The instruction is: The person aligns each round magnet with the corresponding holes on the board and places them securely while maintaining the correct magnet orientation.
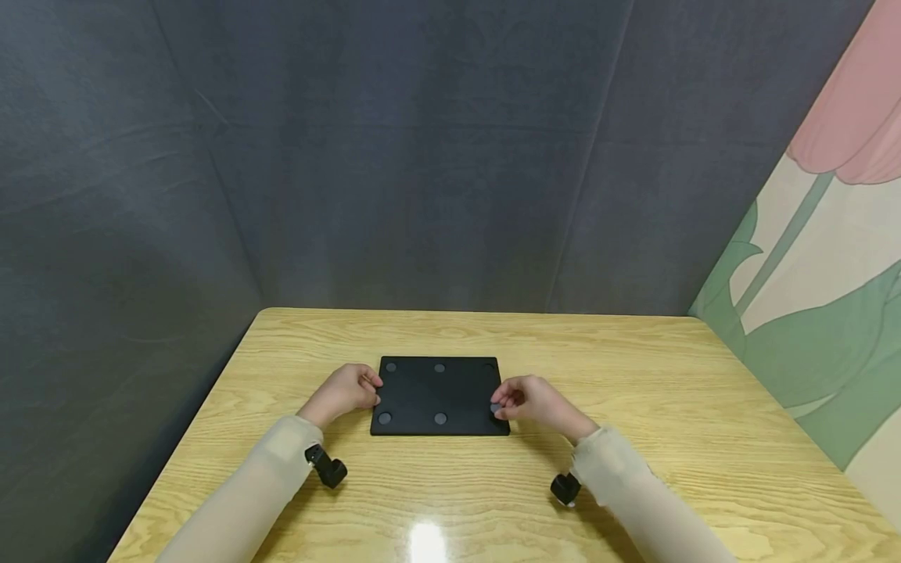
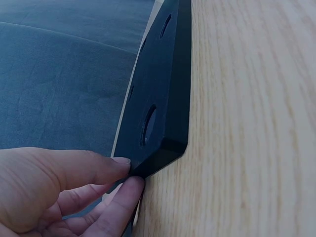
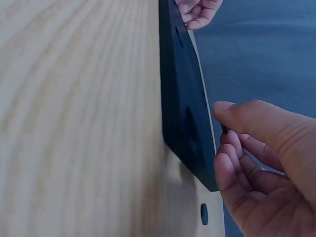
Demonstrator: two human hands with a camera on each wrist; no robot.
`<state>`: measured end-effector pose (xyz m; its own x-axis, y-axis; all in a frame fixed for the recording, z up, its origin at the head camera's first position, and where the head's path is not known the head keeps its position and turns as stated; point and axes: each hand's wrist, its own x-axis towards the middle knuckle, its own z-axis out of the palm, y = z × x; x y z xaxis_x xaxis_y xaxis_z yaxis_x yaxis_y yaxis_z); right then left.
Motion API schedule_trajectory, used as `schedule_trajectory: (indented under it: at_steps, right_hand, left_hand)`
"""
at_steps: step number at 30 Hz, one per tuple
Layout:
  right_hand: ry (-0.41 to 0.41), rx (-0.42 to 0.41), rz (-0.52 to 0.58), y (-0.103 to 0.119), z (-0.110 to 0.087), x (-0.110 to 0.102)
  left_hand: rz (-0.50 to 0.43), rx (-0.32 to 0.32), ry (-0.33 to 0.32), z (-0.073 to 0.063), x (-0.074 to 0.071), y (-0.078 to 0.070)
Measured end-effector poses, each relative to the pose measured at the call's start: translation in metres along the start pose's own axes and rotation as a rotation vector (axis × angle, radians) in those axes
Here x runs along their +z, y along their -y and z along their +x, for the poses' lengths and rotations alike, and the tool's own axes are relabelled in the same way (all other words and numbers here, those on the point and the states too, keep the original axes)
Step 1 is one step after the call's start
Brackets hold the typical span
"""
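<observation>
A flat black board point(image 1: 438, 395) lies on the table, with round recesses along its front and back edges. Several of these look greyish inside; the back-right one is darker. At the board's left edge, my left hand point(image 1: 349, 389) grips it between thumb and fingers; the left wrist view shows the thumb point(image 2: 121, 164) on the top face and a fingertip against the side. My right hand point(image 1: 533, 403) pinches a small dark disc point(image 3: 224, 129) edge-on between thumb and index finger, close over the board's right end. The other right fingers curl loosely.
Another small dark disc point(image 3: 204, 214) lies on the wooden table point(image 3: 89, 123) beyond the board's right end, hidden in the head view. A dark grey cloth point(image 1: 422, 156) hangs behind the table and along the left. A flower-painted wall point(image 1: 831, 313) borders the right.
</observation>
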<state>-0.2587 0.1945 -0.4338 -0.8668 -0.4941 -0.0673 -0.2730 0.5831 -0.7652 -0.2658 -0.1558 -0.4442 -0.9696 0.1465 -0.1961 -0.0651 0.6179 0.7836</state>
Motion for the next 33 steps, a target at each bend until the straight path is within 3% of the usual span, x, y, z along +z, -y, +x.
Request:
schedule_trajectory:
  at_steps: [33]
  right_hand:
    - [0.051, 0.017, 0.005, -0.0063, 0.0001, 0.0072]
  left_hand:
    - [-0.009, 0.006, 0.008, -0.0033, -0.0012, -0.0047]
